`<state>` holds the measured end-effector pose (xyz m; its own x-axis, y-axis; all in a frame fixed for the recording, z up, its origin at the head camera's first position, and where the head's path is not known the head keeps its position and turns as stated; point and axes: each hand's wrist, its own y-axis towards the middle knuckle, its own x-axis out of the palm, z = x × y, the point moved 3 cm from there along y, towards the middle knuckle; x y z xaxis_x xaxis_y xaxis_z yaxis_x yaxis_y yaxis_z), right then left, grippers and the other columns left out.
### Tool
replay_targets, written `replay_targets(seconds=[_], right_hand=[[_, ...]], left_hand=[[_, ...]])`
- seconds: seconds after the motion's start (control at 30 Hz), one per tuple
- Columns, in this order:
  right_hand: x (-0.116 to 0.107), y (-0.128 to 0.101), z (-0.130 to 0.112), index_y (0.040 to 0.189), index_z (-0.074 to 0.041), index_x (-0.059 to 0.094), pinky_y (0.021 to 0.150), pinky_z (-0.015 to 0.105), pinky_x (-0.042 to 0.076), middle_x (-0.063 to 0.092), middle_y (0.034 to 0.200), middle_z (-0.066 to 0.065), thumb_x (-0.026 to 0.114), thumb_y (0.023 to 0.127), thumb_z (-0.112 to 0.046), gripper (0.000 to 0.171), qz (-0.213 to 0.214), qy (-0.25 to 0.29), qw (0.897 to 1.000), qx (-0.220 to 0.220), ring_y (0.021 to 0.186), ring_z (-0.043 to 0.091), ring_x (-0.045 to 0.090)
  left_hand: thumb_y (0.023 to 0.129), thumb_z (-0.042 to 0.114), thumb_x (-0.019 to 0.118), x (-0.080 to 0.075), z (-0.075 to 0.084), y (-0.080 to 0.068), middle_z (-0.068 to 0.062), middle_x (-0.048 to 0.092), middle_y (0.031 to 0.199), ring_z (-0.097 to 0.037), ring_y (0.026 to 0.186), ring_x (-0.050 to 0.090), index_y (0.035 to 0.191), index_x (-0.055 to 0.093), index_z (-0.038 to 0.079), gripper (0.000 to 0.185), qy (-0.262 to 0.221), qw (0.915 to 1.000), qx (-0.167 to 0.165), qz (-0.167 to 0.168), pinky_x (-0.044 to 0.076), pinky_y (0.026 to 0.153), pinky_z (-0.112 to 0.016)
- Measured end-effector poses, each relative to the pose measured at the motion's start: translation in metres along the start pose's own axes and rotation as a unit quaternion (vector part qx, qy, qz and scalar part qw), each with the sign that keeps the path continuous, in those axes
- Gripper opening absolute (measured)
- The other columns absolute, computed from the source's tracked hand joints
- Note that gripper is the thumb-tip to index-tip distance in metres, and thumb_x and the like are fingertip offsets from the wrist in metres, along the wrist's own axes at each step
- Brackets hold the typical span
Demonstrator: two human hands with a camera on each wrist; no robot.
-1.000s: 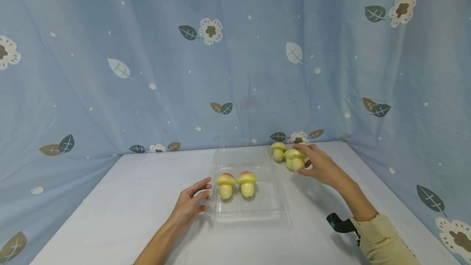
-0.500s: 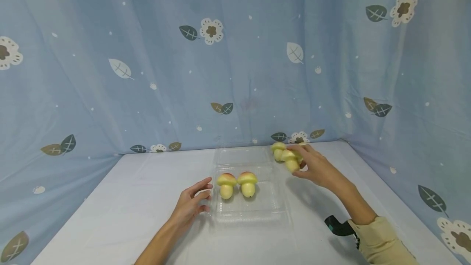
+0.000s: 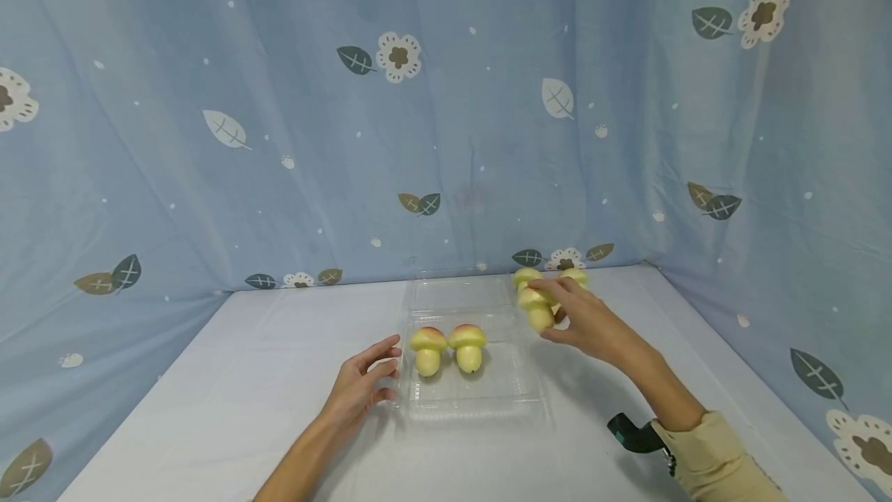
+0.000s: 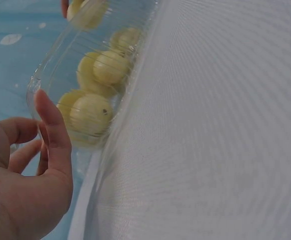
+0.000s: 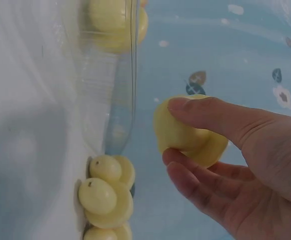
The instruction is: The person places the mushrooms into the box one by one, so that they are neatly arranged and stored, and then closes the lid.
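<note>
Right grip (image 3: 588, 321) pinches a yellow mushroom toy (image 3: 539, 310) between thumb and curled fingers, lifted off the bench (image 3: 209, 409) just right of the clear tray (image 3: 519, 397), arm stretched forward. Behind it, two more mushrooms (image 3: 524, 277) stand near the curtain. Left grip (image 3: 362, 386) lies relaxed and holding nothing, fingertips at the tray's left edge, beside two mushrooms in the tray (image 3: 449, 347).
</note>
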<state>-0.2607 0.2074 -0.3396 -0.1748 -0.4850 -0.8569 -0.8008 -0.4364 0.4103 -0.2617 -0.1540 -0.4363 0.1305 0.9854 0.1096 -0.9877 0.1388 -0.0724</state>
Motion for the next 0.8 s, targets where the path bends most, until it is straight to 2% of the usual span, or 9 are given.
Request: replay_targets(seconds=[0.27, 0.43, 0.8], right_hand=[[0.006, 0.003, -0.006, 0.142, -0.013, 0.047, 0.062, 0.017, 0.053, 0.053, 0.126, 0.018, 0.082, 0.078, -0.011, 0.073, 0.005, 0.021, 1.000, -0.008, 0.081, 0.017, 0.066], [0.011, 0.004, -0.010, 0.142, -0.012, 0.047, 0.062, 0.017, 0.054, 0.051, 0.130, 0.020, 0.082, 0.079, -0.010, 0.072, -0.007, 0.041, 0.999, -0.021, 0.081, 0.021, 0.067], [0.022, 0.003, -0.021, 0.143, -0.015, 0.046, 0.063, 0.017, 0.054, 0.053, 0.130, 0.019, 0.081, 0.080, -0.012, 0.072, -0.025, 0.061, 0.998, -0.023, 0.081, 0.020, 0.066]], left_hand=[[0.093, 0.009, 0.063, 0.001, -0.001, 0.000, -0.007, 0.052, 0.126, -0.012, 0.088, 0.056, 0.141, 0.053, 0.013, 0.049, -0.002, 1.0000, 0.004, 0.003, 0.052, 0.056, -0.021], [0.093, 0.008, 0.064, 0.001, -0.003, 0.000, -0.006, 0.053, 0.125, -0.012, 0.089, 0.056, 0.141, 0.053, 0.013, 0.050, -0.002, 1.0000, 0.003, 0.005, 0.053, 0.056, -0.021], [0.093, 0.007, 0.062, 0.000, -0.002, 0.001, -0.004, 0.055, 0.122, -0.014, 0.090, 0.056, 0.142, 0.052, 0.009, 0.050, -0.002, 1.0000, 0.003, 0.001, 0.053, 0.056, -0.022]])
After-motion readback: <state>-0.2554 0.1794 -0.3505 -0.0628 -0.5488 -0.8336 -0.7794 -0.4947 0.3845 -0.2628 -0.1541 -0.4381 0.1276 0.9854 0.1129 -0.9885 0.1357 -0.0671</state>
